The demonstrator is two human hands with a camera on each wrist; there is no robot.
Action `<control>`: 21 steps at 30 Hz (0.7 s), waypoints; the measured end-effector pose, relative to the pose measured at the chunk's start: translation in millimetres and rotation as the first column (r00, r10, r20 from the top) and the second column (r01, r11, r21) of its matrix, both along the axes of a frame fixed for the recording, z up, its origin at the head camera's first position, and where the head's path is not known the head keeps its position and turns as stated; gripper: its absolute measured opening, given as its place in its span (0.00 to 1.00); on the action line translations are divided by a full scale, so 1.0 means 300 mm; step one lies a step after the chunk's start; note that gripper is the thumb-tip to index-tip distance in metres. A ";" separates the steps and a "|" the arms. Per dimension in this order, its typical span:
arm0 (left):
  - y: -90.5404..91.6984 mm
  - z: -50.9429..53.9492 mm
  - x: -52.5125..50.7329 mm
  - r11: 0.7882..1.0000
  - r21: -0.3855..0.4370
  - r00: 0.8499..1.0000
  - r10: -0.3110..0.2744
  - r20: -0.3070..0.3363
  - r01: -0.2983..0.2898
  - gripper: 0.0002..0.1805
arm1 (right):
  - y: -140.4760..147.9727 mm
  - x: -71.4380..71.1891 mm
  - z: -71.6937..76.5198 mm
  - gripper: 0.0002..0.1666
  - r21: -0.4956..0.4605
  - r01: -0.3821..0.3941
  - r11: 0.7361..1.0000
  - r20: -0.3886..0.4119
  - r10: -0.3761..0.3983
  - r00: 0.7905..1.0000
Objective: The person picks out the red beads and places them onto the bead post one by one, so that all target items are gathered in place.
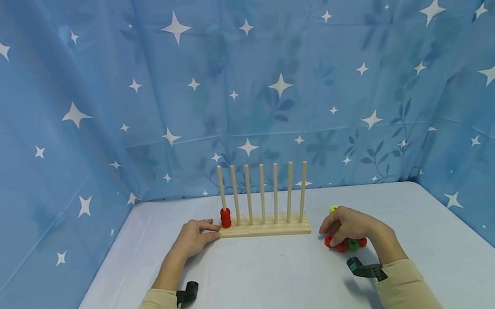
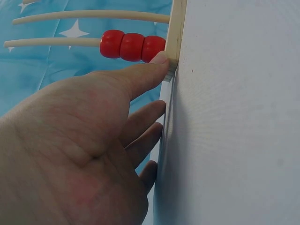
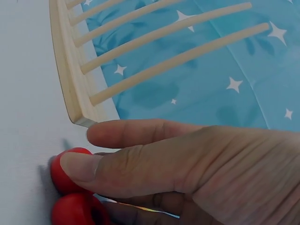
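Observation:
A wooden peg rack (image 1: pixel 263 229) with several upright pegs stands on the table. Three red beads (image 2: pixel 132 47) are stacked on its leftmost peg. My left hand (image 1: pixel 195 238) holds the left end of the base; in the left wrist view the thumb lies against the base's end, and the index finger is mostly hidden. Right of the rack, my right hand (image 1: pixel 351 224) pinches a red bead (image 3: pixel 70 171) low over the table, its thumb on the bead's near side. Another red bead (image 3: pixel 75 209) sits right beside it. The fingertips behind the pinched bead are partly hidden.
Under and around the right hand lie more loose beads: a green bead (image 1: pixel 353 245), a red bead (image 1: pixel 362 242) and a yellow bead (image 1: pixel 333 209) partly covered by the hand. A white cloth covers the table (image 1: pixel 268 290). Blue star-patterned curtains (image 1: pixel 236 81) enclose its back and sides.

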State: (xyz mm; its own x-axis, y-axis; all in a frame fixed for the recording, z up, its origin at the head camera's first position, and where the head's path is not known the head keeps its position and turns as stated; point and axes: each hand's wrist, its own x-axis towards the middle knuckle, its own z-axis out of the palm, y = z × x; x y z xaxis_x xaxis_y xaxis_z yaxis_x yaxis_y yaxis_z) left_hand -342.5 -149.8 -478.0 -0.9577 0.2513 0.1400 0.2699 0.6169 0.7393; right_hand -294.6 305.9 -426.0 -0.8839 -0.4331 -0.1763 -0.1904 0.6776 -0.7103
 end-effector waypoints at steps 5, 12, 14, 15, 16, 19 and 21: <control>-0.001 0.002 -0.002 1.000 0.010 1.000 0.001 0.001 -0.001 0.10 | -0.003 0.000 -0.008 0.15 0.016 0.016 1.000 -0.010 -0.016 1.000; -0.001 -0.002 -0.006 1.000 0.016 1.000 0.002 -0.003 -0.002 0.10 | -0.005 -0.006 -0.011 0.10 0.056 0.023 0.998 -0.064 -0.019 0.998; -0.002 -0.001 -0.005 1.000 0.017 1.000 0.002 -0.004 -0.002 0.10 | -0.005 -0.006 -0.011 0.11 0.063 0.024 0.998 -0.068 -0.020 0.997; -0.002 -0.001 -0.005 1.000 0.017 1.000 0.002 -0.005 -0.002 0.10 | -0.006 -0.005 -0.010 0.11 0.064 0.025 0.998 -0.067 -0.021 0.998; -0.002 -0.001 -0.005 1.000 0.018 1.000 0.002 -0.004 -0.002 0.10 | -0.007 -0.005 -0.010 0.12 0.064 0.027 0.998 -0.064 -0.022 0.998; -0.002 -0.001 -0.004 1.000 0.016 1.000 0.000 -0.006 0.000 0.10 | -0.011 -0.002 -0.007 0.12 0.060 0.028 0.998 -0.051 -0.025 0.998; -0.003 -0.001 -0.004 1.000 0.016 1.000 -0.002 -0.006 0.002 0.10 | -0.013 -0.001 -0.007 0.13 0.056 0.025 0.998 -0.046 -0.023 0.999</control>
